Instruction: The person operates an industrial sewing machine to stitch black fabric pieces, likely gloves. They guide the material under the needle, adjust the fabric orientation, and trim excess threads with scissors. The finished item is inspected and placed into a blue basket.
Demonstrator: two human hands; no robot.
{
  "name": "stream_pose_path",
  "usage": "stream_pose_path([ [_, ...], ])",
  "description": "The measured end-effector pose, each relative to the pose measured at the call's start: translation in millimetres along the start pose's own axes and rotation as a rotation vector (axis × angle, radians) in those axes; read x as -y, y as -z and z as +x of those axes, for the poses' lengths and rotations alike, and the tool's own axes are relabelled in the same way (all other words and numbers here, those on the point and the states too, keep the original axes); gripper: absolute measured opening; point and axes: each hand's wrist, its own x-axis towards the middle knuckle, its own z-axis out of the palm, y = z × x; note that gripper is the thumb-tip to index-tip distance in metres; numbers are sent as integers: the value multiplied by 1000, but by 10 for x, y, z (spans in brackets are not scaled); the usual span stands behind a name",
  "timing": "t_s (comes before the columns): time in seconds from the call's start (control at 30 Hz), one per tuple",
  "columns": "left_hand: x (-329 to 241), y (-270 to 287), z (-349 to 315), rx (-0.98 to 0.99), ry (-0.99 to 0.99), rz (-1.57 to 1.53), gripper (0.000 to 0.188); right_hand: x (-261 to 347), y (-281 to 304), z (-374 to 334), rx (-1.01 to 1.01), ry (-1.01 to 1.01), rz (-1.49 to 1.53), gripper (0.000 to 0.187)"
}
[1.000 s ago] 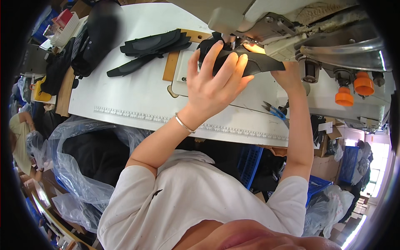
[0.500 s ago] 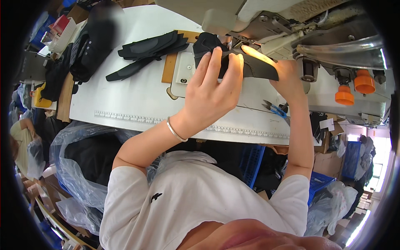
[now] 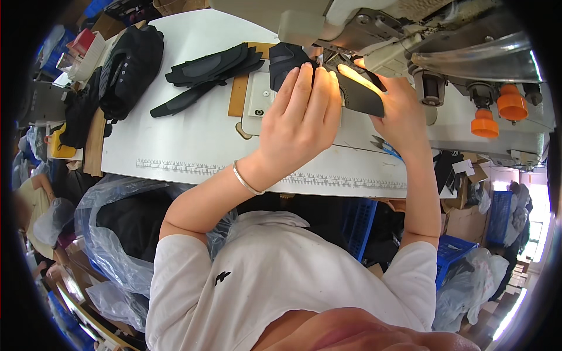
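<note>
A black shoe-upper piece (image 3: 364,98) lies under the sewing machine's needle area (image 3: 321,58), lit by a warm lamp. My left hand (image 3: 301,117) is on its left part, fingers together and bent down onto the fabric; their tips press close to the needle. At the piece's right end my right hand (image 3: 401,114) grips it, with some fingers behind the edge. The piece's middle is partly hidden by my left fingers. Just below my right hand are blue-handled snips (image 3: 386,147), partly covered by my wrist.
Left of the machine, flat black pieces (image 3: 213,65) lie stacked on the white table (image 3: 193,137). Black uppers with eyelets (image 3: 130,70) heap at the table's left end. A printed ruler (image 3: 328,179) runs along the front edge. Orange knobs (image 3: 485,124) hang at right. A plastic-lined bin (image 3: 96,205) stands below.
My left fingers have drawn closer together over the piece. My right hand has shifted slightly and its fingers now show past the piece's far edge. The snips are more covered.
</note>
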Motion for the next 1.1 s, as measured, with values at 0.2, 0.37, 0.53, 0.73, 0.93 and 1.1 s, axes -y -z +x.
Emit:
stream_pose_path([
  [0.2, 118, -26, -24, -42, -47, -107, 19, 225, 123, 54, 47, -62, -17, 55],
  [0.37, 98, 57, -33, 37, -18, -103, 27, 346, 261, 99, 11, -19, -48, 64],
  [0.53, 163, 20, -46, 2, -36, -148, 27, 415, 247, 78, -73, -8, -50, 68],
  [0.73, 202, 96, -7, 58, 1, -232, 35, 418, 233, 79, -103, 26, 33, 72],
  [0.93, 261, 57, -18, 44, -7, -287, 40, 452, 285, 87, -45, 7, 123, 66],
  [1.1, 370, 56, -23, 50, -70, -309, 31, 447, 159, 25, -50, -49, 245, 58],
])
